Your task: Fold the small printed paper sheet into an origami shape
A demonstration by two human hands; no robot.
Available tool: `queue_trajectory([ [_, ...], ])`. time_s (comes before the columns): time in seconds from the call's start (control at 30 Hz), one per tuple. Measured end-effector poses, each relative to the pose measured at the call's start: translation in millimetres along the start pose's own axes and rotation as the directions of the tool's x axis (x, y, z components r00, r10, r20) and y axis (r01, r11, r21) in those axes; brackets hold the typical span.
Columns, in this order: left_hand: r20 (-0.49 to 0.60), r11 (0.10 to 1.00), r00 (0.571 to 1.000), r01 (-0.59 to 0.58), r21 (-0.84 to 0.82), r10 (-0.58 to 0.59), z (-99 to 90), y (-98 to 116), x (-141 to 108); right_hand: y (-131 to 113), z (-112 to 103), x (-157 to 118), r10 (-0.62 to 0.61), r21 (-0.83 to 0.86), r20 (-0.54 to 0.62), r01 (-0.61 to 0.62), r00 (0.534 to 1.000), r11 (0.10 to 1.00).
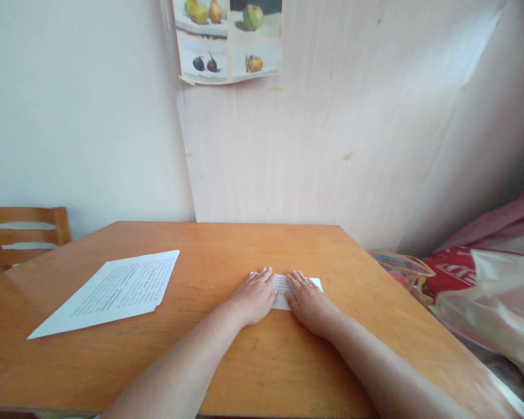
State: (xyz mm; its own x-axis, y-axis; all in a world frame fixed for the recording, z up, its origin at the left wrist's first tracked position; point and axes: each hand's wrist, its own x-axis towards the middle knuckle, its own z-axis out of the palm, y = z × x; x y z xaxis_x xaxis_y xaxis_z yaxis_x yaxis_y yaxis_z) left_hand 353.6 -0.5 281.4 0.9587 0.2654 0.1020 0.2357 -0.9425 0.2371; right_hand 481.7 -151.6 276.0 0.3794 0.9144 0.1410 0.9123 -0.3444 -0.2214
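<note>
A small piece of white paper (281, 301) with printed text lies on the wooden table, right of its middle. My left hand (255, 295) rests flat on the paper's left part, fingers stretched away from me. On its right part lies my right hand (309, 299), also flat with the fingers extended. A strip of print shows between the two hands; the rest of the paper is largely covered by them. Whether the paper is folded, I cannot tell.
Larger printed sheets (113, 291) lie on the table (209, 250) to the left. A wooden chair (21, 235) stands beyond the left edge. Bags (498, 302) crowd the right side below the table edge. A fruit picture (229, 41) hangs on the wall behind.
</note>
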Motion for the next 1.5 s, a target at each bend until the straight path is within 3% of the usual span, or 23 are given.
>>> queue_trajectory([
  [0.27,0.017,1.0,1.0,-0.005,0.001,0.005,1.6,0.9,-0.2,18.2,-12.7,-3.7,0.153,-0.037,-0.004,-0.154,0.988,0.987],
  [0.43,-0.001,1.0,1.0,-0.002,0.002,0.002,1.3,2.6,-0.5,6.4,-19.2,-0.3,0.092,-0.104,-0.102,-0.103,0.99,0.989],
  [0.67,0.017,1.0,1.0,-0.014,0.02,0.014,1.3,1.6,-0.5,-9.1,-18.5,0.9,0.009,-0.089,0.069,-0.003,0.998,0.996],
  [1.2,0.05,0.998,0.999,0.011,0.063,-0.014,-2.2,2.8,-0.3,23.6,-36.9,-13.9,0.225,-0.147,0.153,-0.203,0.962,0.968],
  [1.5,0.054,0.997,0.998,0.026,0.068,-0.03,-3.7,3.0,-1.1,36.4,-50.3,-16.6,0.282,-0.145,0.188,-0.258,0.941,0.955],
])
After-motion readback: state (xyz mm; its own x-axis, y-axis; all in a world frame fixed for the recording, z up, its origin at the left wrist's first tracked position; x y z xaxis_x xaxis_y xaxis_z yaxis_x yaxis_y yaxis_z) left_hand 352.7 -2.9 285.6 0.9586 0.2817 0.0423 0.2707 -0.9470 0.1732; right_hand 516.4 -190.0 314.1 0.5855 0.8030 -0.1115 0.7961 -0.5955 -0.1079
